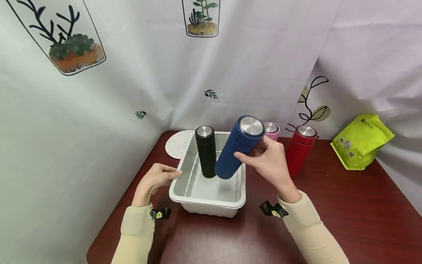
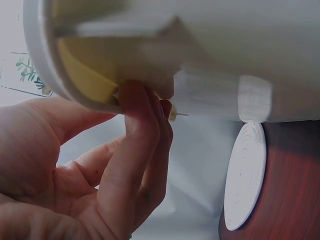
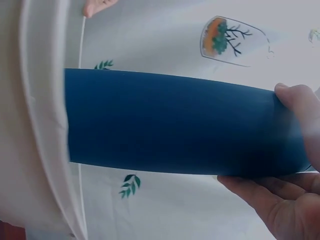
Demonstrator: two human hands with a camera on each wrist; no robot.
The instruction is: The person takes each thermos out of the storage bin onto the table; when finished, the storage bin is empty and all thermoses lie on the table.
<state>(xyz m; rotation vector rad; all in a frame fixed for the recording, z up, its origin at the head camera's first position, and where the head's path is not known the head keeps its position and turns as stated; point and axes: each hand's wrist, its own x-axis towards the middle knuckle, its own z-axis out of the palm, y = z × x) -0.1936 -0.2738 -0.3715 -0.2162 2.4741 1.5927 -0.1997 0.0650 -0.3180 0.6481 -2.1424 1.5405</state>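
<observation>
While the left hand (image 1: 157,179) pinches the bin (image 1: 211,211) by its rim, toward the far left corner of the table (image 1: 336,212), I find the right hand (image 1: 273,161) clamped on the blue bottle (image 1: 231,156), tilted over the bin. I advise righting it, then lowering slowly, base clear of the black bottle (image 1: 207,157).

Indoor setting, room type unclear, plant-printed hanging cloth (image 1: 250,66), reddish table (image 1: 352,212)

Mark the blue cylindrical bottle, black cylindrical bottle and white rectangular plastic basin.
Blue cylindrical bottle (image 1: 238,146): head view, body.
Black cylindrical bottle (image 1: 207,157): head view, body.
White rectangular plastic basin (image 1: 208,203): head view, front rim.
</observation>
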